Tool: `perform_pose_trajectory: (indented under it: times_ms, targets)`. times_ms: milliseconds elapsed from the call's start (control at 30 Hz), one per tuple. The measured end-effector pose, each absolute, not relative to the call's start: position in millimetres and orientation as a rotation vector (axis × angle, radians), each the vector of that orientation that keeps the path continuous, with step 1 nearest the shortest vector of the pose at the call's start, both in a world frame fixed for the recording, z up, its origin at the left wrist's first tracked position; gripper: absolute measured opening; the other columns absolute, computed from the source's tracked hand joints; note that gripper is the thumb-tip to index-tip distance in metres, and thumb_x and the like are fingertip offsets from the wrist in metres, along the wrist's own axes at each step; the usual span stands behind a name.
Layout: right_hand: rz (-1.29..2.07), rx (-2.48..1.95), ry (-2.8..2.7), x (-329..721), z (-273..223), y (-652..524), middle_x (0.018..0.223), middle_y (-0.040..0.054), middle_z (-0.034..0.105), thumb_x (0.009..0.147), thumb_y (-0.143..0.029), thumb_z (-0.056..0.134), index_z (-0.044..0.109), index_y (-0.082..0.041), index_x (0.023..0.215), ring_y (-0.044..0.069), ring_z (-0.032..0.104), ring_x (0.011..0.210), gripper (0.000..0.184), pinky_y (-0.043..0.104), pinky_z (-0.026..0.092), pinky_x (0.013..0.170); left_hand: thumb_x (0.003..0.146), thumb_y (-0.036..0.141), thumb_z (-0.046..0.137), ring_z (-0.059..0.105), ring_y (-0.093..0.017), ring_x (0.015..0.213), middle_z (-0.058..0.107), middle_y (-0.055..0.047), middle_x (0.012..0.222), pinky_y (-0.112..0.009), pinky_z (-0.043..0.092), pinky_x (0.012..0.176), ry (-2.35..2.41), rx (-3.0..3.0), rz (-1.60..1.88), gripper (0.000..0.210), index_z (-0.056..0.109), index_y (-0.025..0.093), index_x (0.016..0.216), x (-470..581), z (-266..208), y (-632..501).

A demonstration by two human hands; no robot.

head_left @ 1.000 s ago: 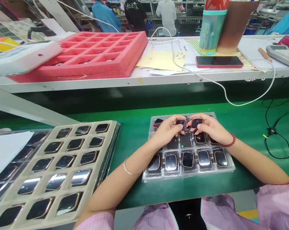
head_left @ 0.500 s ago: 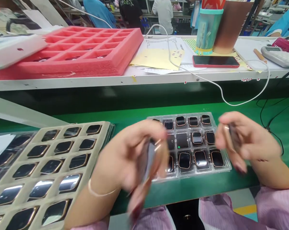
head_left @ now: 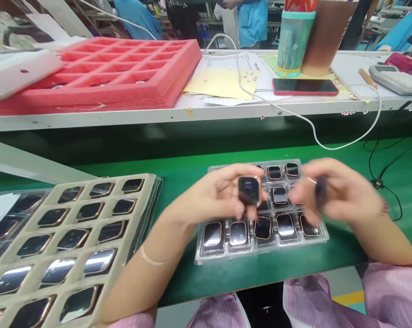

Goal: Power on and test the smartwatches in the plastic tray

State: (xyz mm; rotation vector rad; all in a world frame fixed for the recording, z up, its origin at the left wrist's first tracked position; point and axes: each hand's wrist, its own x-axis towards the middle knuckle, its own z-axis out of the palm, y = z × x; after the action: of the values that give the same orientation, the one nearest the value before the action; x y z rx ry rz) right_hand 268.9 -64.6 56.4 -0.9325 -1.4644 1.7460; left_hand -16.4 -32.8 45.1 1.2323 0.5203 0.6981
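Note:
My left hand grips a smartwatch case by its edges, its dark screen turned toward me with a faint bluish mark lit on it. To the right, my right hand is closed on a second watch case, seen edge-on and blurred by motion. Both hands hover over a clear plastic tray, whose pockets hold several watch cases with black screens and gold-coloured rims. My hands hide part of its upper and middle rows.
At left lies a beige tray filled with watch cases, beside another clear tray partly under white paper. The shelf above carries a red foam tray, a phone, a teal cup and a calculator. A white cable hangs from it.
My left hand has moved up and turned, so its watch screen now faces me. My right hand has shifted slightly left, its watch turning too. A person in blue has appeared in the background.

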Motion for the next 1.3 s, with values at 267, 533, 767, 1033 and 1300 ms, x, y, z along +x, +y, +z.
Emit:
perform_pose_trajectory:
  times_ms: [267,533,767,1033,1300]
  targets:
    - [1.489,-0.989,-1.572,241.3,-12.7,-8.9,0.1,0.0078,0.074,0.092,-0.029,0.062,0.065,-0.015,0.117,0.009,0.068,0.06,0.028,0.02,0.057,0.053,0.081,0.028,0.07,0.066,-0.012,0.06,0.071,-0.005,0.084,-0.019,0.042,0.048,0.941,1.364,0.703,0.027,0.069,0.014,0.105,17.9,-6.4,-3.0]
    - [1.419,-0.949,-1.637,241.4,-23.4,-10.8,0.111,0.0088,0.073,0.083,-0.015,0.062,0.06,-0.018,0.123,0.011,0.071,0.07,0.04,0.024,0.06,0.06,0.073,0.017,0.071,0.061,-0.01,0.064,0.07,-0.003,0.09,-0.024,0.051,0.061,0.897,1.351,0.831,0.03,0.066,0.015,0.103,15.6,-7.0,-3.8]
    - [1.362,-0.937,-1.7,244.6,-29.5,-7.3,0.111,0.0096,0.073,0.083,-0.015,0.059,0.06,-0.017,0.123,0.012,0.072,0.07,0.04,0.025,0.06,0.06,0.073,0.014,0.067,0.061,-0.012,0.072,0.069,-0.005,0.095,-0.026,0.052,0.066,0.815,1.368,0.863,0.034,0.064,0.014,0.107,16.8,-17.9,-1.7]
    - [1.35,-0.912,-1.718,246.5,-35.6,-4.7,0.109,0.0097,0.074,0.083,-0.015,0.062,0.061,-0.019,0.122,0.014,0.072,0.069,0.04,0.027,0.062,0.06,0.072,0.013,0.067,0.058,-0.009,0.065,0.068,-0.003,0.088,-0.024,0.05,0.063,0.833,1.404,0.874,0.036,0.066,0.014,0.108,15.3,-19.8,0.7]
    - [1.526,-0.847,-1.508,253.1,-35.5,0.9,0.139,0.0099,0.062,0.093,-0.027,0.064,0.051,-0.029,0.146,0.016,0.073,0.092,0.055,0.033,0.066,0.078,0.083,0.03,0.071,0.07,-0.017,0.085,0.067,-0.011,0.12,-0.022,0.049,0.059,0.766,1.118,0.862,0.063,0.055,0.022,0.144,10.8,-21.7,6.8]
